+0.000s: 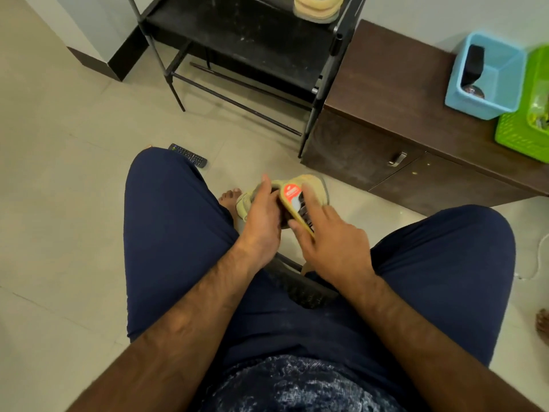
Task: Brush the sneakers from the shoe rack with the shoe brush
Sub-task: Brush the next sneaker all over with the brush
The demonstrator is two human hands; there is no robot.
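seated, left hand [263, 214] wrapped round the tan sneaker [315, 185] held low between the knees, right hand [332, 242] pinching the shoe brush [297, 203] bristles-down against it; best to brace the shoe firmly, use short strokes along the upper.

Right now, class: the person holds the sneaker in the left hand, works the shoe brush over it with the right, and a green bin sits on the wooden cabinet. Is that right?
Not quite. The head view shows the left hand holding the sneaker and the right hand working the shoe brush, but the bin on the wooden cabinet is blue; only the basket beside it is green.
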